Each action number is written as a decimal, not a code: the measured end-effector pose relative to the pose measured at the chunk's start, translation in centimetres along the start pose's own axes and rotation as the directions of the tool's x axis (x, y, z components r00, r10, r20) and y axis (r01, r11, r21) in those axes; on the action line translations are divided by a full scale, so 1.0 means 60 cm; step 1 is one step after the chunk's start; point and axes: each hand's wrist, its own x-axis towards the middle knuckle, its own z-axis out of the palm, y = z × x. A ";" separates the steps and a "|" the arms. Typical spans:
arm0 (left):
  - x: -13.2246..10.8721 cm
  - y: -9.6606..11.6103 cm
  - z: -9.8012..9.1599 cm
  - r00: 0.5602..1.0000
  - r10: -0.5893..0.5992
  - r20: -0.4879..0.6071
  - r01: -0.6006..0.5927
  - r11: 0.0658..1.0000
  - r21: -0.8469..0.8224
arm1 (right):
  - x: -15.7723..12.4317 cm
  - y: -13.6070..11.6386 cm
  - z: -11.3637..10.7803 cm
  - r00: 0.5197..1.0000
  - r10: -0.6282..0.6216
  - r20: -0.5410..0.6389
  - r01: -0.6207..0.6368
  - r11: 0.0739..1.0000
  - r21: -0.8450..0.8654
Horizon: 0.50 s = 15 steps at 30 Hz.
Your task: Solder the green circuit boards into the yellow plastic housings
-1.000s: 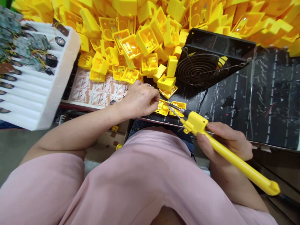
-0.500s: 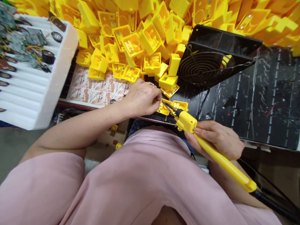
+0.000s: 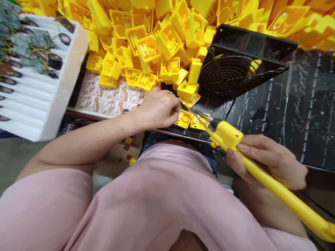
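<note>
Over the black bench [image 3: 277,115] slants a glossy yellow soldering iron [image 3: 264,178].

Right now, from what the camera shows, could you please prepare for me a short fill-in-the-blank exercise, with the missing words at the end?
1. The right hand holds a tool whose main colour is ____.
2. The left hand wears a ____ on one finger.
3. The colour of the frame of the fan is ____.
4. The white foam tray is at the ____ edge of the picture.

Missing words: yellow; ring; black; left.
</note>
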 end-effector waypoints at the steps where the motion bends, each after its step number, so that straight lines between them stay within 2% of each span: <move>1: 0.000 0.000 -0.001 1.000 -0.003 0.004 0.003 1.000 0.006 | -0.002 0.004 0.000 0.995 -0.094 0.030 0.094 0.996 -0.001; 3: 0.000 0.000 -0.002 1.000 -0.005 0.001 0.005 1.000 0.014 | -0.004 0.014 0.006 0.966 -0.254 0.038 0.255 0.967 -0.014; 5: -0.001 0.000 -0.003 1.000 0.006 -0.004 -0.006 1.000 0.019 | -0.007 0.025 0.013 0.953 -0.298 -0.052 0.297 0.954 -0.032; 9: -0.001 0.001 0.000 1.000 0.029 -0.008 -0.029 0.999 0.025 | -0.019 0.040 0.022 0.951 -0.258 -0.168 0.236 0.962 -0.138; 12: -0.003 0.001 -0.004 1.000 0.017 0.010 -0.018 1.000 0.022 | -0.028 0.046 0.022 0.951 -0.256 -0.173 0.229 0.960 -0.163; 15: -0.011 -0.005 -0.023 0.999 -0.031 0.044 0.034 0.997 -0.067 | -0.030 0.045 0.020 0.957 -0.234 -0.172 0.200 0.960 -0.194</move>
